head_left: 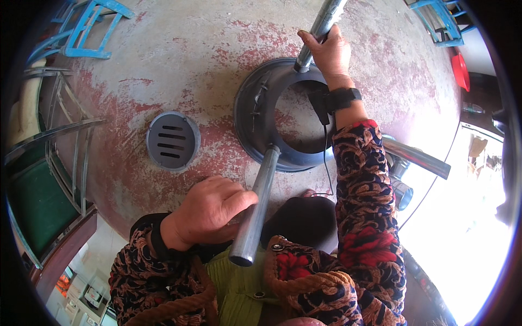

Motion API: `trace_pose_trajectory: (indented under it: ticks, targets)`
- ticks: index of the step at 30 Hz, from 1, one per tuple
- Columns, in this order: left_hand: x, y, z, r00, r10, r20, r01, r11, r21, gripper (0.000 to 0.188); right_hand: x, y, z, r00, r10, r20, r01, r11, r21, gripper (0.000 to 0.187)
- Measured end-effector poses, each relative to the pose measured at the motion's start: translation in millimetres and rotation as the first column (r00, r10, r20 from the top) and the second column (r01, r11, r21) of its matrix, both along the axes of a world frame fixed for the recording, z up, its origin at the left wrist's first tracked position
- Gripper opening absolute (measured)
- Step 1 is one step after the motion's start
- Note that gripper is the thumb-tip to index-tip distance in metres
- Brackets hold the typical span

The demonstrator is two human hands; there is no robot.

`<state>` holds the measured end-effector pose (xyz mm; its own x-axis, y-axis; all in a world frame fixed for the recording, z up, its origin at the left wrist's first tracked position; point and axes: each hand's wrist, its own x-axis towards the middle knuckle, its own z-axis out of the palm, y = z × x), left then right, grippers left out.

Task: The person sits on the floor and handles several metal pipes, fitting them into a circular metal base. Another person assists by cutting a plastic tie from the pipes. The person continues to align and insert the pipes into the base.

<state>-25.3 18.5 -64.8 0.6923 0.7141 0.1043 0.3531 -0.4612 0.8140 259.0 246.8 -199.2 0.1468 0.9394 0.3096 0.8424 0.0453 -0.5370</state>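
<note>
A dark grey metal ring-shaped body [254, 111], with a wide round opening, rests on the floor before me. Two silvery metal pipes stand out from its rim. My right hand [330, 53] reaches across and grips the far pipe [328, 16], its thumb along the pipe's left side. Closer to me, my left hand [209, 209] is curled at the near pipe [260, 204], thumb against it; its other fingers are partly hidden. The near pipe's open end points toward my lap.
A round grey slotted plate [173, 141] lies on the worn red floor to the left. Another metal pipe [417, 157] and shiny round fittings [401, 190] are on the right. Blue stools [92, 32], a green-seated metal chair [46, 198] and a red basin [460, 70] stand around.
</note>
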Motion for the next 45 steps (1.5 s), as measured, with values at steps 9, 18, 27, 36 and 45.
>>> trace_pose_trajectory:
  ticks: [9,18,27,36,45]
  targets:
    - [-4.2,-0.5,-3.1,1.000,-0.007,-0.003,0.007,1.000,-0.006,0.033,9.7,-0.5,-4.0,0.827,0.250,-0.503,-0.337,0.937,-0.089,0.049]
    - [-2.1,-0.9,-1.9,1.000,-0.013,0.011,0.013,1.000,0.002,0.036,23.9,0.5,5.2,0.904,0.312,-0.293,-0.370,0.914,-0.168,0.044]
    - [-0.8,1.3,1.7,1.000,-0.020,0.009,0.020,1.000,-0.015,0.033,2.1,-10.6,0.6,0.994,0.092,-0.066,-0.092,0.996,0.000,0.060]
    - [-1.6,-2.4,2.3,1.000,-0.004,-0.011,0.004,1.000,-0.012,0.032,8.6,-8.9,-1.7,0.875,0.272,-0.401,-0.324,0.943,-0.068,0.052]
    - [-0.2,-2.1,1.6,1.000,-0.003,-0.008,0.003,1.000,0.012,0.032,20.1,-8.7,2.0,0.863,0.326,-0.386,-0.375,0.925,-0.057,0.048]
